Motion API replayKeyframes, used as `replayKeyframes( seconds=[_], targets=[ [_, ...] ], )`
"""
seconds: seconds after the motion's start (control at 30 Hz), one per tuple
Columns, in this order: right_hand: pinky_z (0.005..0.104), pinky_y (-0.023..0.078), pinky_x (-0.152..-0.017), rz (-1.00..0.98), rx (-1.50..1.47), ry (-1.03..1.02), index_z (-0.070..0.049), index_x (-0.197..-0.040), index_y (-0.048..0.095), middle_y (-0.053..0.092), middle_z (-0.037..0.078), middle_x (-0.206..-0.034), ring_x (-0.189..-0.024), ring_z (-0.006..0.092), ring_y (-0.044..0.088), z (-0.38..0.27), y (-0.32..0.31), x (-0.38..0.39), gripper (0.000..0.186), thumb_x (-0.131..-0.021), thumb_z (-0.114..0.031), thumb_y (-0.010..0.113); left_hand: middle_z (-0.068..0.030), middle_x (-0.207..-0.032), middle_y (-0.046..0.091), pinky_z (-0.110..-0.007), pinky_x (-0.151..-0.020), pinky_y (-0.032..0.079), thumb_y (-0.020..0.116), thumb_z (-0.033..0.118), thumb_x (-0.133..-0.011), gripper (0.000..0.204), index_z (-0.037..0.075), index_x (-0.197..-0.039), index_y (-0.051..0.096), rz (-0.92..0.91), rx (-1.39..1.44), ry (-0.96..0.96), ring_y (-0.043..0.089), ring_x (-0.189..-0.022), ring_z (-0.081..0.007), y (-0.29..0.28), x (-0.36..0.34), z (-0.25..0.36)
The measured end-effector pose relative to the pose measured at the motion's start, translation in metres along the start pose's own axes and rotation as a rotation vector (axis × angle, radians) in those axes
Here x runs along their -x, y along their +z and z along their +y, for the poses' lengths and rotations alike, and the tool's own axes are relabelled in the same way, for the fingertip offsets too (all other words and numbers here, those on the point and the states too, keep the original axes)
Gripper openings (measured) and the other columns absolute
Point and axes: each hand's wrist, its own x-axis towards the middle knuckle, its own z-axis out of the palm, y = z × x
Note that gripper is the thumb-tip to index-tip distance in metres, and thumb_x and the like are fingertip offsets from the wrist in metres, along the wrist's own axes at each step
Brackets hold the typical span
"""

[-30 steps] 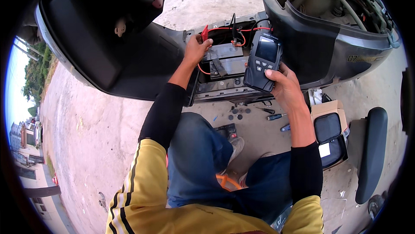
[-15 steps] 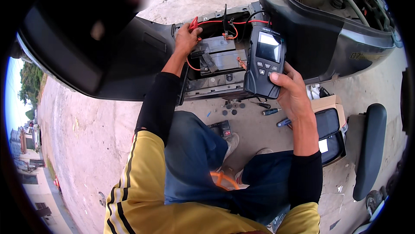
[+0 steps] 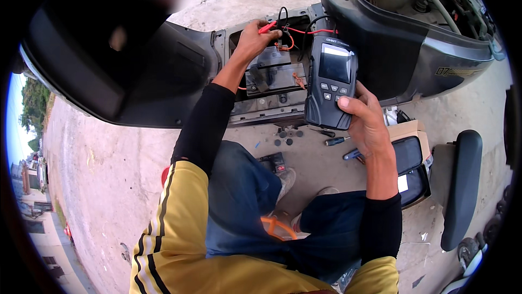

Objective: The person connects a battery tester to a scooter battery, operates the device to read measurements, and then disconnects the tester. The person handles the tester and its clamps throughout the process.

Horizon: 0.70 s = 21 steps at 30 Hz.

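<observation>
Your left hand [image 3: 253, 39] is gripping a red clamp [image 3: 267, 27], your fingers hiding part of it; whether its jaws are biting anything is unclear. Your right hand [image 3: 364, 112] is grasping a black tester [image 3: 330, 110], most fingers disappearing behind it, its screen glaring unreadably. Below your left hand, batteries [image 3: 284, 76] are sitting partly hidden. Beyond your right wrist, your arm is partly covering an open carton [image 3: 412, 129].

Left grip [image 3: 252, 39] holds a red clip [image 3: 267, 27], right grip [image 3: 367, 117] a black tester [image 3: 333, 79].
</observation>
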Motion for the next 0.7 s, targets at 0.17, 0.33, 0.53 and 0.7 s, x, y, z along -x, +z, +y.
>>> replayKeyframes(
  seconds=[0.17,0.33,0.53,0.7],
  targets=[
    [0.0337,0.052,-0.105,0.007,0.03,0.0,0.01,-0.137,0.054,0.07,0.018,-0.119,-0.111,0.0211,0.069,-0.001,-0.003,0.002,0.07,-0.081,-0.022,0.081,-0.007,-0.101,0.072,-0.03,-0.084,0.052,0.083,0.028,-0.092,0.047,-0.004,-0.124,0.07,-0.208,0.137,0.055,0.064,-0.09,-0.0146,0.012,-0.005,-0.008],
    [0.0322,0.053,-0.104,0.03,0.029,-0.003,0.01,-0.136,0.054,0.07,0.017,-0.119,-0.11,0.0199,0.069,-0.001,-0.004,0.004,0.068,-0.081,-0.021,0.08,-0.0079,-0.101,0.073,-0.031,-0.085,0.051,0.083,0.03,-0.093,0.048,-0.004,-0.124,0.069,-0.162,0.115,0.047,0.064,-0.095,-0.0146,0.013,-0.002,0.008],
    [0.0323,0.055,-0.102,0.033,0.039,-0.002,0.01,-0.137,0.053,0.07,0.018,-0.119,-0.108,0.0203,0.07,0.001,-0.006,0.002,0.069,-0.081,-0.019,0.081,-0.0058,-0.093,0.069,-0.031,-0.08,0.049,0.084,0.036,-0.092,0.047,-0.004,-0.113,0.072,-0.212,0.045,-0.08,0.059,-0.087,-0.0131,0.013,-0.009,0.018],
    [0.0332,0.057,-0.1,0.031,0.035,0.008,0.011,-0.138,0.052,0.07,0.019,-0.119,-0.107,0.0211,0.072,0.003,-0.005,0.0,0.071,-0.081,-0.019,0.081,-0.0041,-0.088,0.067,-0.033,-0.075,0.049,0.084,0.038,-0.091,0.046,-0.003,-0.109,0.071,-0.16,0.132,-0.039,0.057,-0.081,-0.0134,0.017,-0.016,0.003]
  ],
)
